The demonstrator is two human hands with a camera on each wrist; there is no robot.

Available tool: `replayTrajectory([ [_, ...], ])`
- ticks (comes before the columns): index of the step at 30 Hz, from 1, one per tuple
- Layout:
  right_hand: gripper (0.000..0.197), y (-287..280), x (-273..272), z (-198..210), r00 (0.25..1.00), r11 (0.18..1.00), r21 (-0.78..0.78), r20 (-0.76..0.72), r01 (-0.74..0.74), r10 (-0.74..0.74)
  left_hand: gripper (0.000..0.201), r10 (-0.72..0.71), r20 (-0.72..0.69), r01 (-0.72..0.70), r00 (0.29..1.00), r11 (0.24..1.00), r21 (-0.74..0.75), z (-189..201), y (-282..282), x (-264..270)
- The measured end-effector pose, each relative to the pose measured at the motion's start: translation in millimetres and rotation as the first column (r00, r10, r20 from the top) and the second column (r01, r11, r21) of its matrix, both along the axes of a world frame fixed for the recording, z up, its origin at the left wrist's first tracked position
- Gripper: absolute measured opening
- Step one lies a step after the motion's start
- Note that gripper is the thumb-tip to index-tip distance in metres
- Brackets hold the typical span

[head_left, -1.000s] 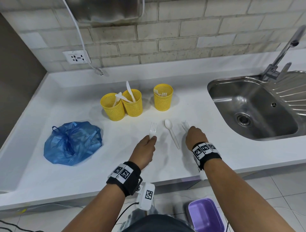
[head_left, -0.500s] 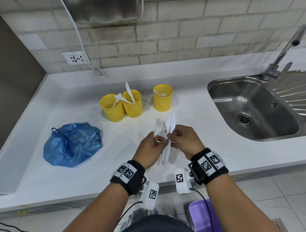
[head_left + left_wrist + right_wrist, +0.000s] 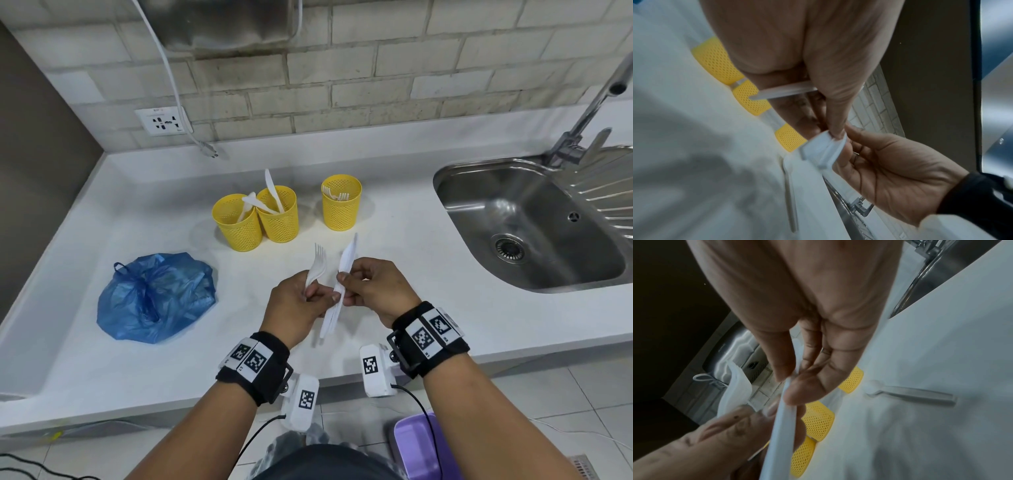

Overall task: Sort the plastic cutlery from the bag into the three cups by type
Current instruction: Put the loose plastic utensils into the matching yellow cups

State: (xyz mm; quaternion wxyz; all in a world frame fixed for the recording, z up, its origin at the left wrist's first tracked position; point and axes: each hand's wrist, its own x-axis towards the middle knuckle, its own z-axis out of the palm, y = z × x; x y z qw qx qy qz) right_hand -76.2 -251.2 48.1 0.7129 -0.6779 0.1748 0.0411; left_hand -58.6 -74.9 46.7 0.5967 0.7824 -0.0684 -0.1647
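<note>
Plastic cutlery (image 3: 337,291) is held above the tabletop (image 3: 171,342) in front of the three yellow cups (image 3: 274,216), left hand (image 3: 294,305) gripping a fork (image 3: 317,269), right hand (image 3: 373,291) pinching another piece, each awaiting its matching cup.

A white plastic fork (image 3: 318,267) stands tines-up out of the left grip. Beside it, pinched in the right grip, are what look like two white pieces (image 3: 342,277) held together. A spoon (image 3: 908,393) lies flat on the bench. Three yellow mesh cups (image 3: 279,214) stand beyond, a blue bag (image 3: 154,296) to the left.
</note>
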Motion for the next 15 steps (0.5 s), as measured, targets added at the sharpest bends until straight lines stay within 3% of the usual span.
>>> replayTrajectory([
  [5,0.025,4.0,2.8,3.3,0.999,0.999,0.023,-0.017,0.034,-0.033,0.045,0.030,0.021,-0.029,0.999,0.999,-0.031,3.8,-0.3,-4.4],
  [8,0.029,7.7,5.1,4.2,0.999,0.999,0.027,-0.008,0.035,-0.034,0.026,-0.026,0.048,0.027,0.998,1.000,-0.014,7.2,-0.8,-5.7],
  [10,0.034,10.1,6.2,5.5,1.000,1.000,-0.005,-0.001,0.020,-0.020,0.025,-0.021,0.040,0.022,0.999,1.000,-0.013,5.6,1.9,-3.7],
  [15,0.024,3.9,6.3,10.6,0.999,0.993,-0.114,-0.032,-0.014,0.010,0.033,0.046,0.001,-0.046,0.999,0.999,0.000,0.0,12.0,2.0],
])
